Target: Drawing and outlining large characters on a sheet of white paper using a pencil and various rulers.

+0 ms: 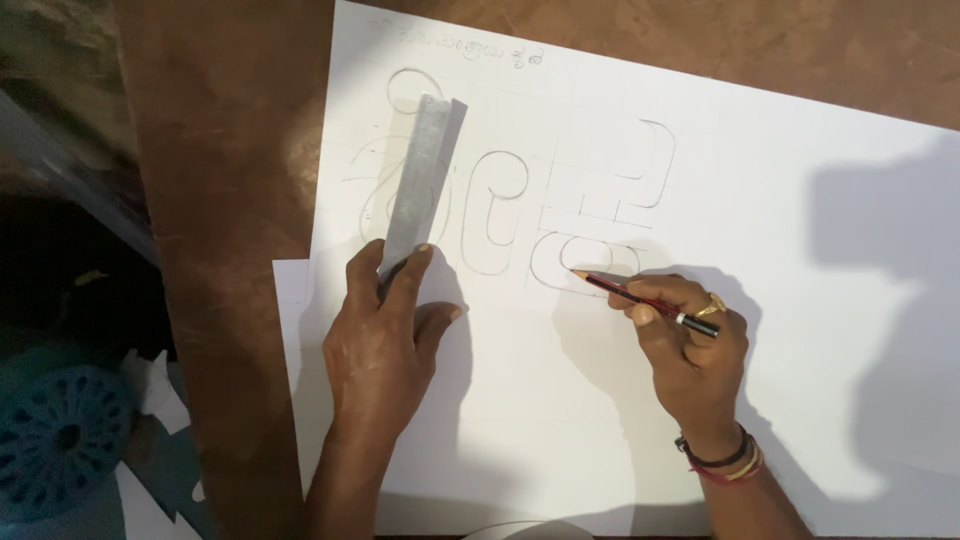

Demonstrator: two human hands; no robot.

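Observation:
A large white sheet (780, 230) lies on a brown table, with big outlined letter shapes (560, 200) drawn on it in pencil. My left hand (385, 340) grips the lower end of a steel ruler (420, 170), which slants up across the leftmost shape. My right hand (690, 345), with a gold ring and wrist bands, holds a red and black pencil (635, 297). Its tip touches the paper at the lower curve of the rightmost shape.
The brown table (230, 200) shows at the left and along the top. A smaller white sheet (290, 300) pokes out under the big one. A blue perforated round object (60, 435) and paper scraps lie at the lower left.

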